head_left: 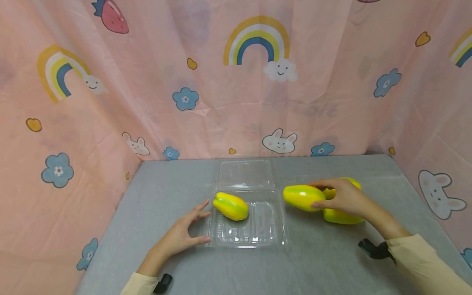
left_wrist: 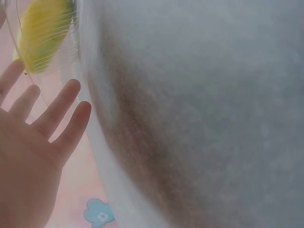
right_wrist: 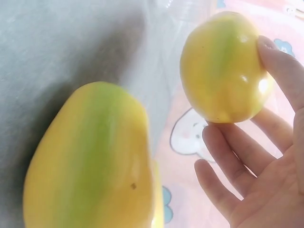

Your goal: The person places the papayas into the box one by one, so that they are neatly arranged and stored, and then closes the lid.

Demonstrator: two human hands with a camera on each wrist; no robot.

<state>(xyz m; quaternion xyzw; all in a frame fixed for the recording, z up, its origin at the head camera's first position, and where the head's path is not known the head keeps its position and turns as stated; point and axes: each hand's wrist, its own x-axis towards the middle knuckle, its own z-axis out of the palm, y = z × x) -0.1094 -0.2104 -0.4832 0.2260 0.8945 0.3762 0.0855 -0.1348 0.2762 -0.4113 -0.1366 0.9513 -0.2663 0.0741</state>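
Note:
My right hand (head_left: 341, 198) pinches a yellow papaya (head_left: 303, 197) between thumb and fingers, to the right of a clear plastic box (head_left: 263, 223). In the right wrist view the thumb lies on one side of the held papaya (right_wrist: 223, 71) and fingertips meet it below. Inside the box, toward its left side, lies another yellow papaya (head_left: 231, 206) with a green streak. My left hand (head_left: 178, 233) is at the box's left wall, its fingers spread and thumb apart, holding nothing. The left wrist view shows these fingers (left_wrist: 57, 109) beside the clear wall.
Under and behind my right hand lie more papayas, one in front (head_left: 343, 216) and one farther back (head_left: 353, 182), partly hidden. The box's lid (head_left: 245, 174) is folded back toward the curtain (head_left: 236, 110). A grey tabletop (head_left: 177, 176) bears everything.

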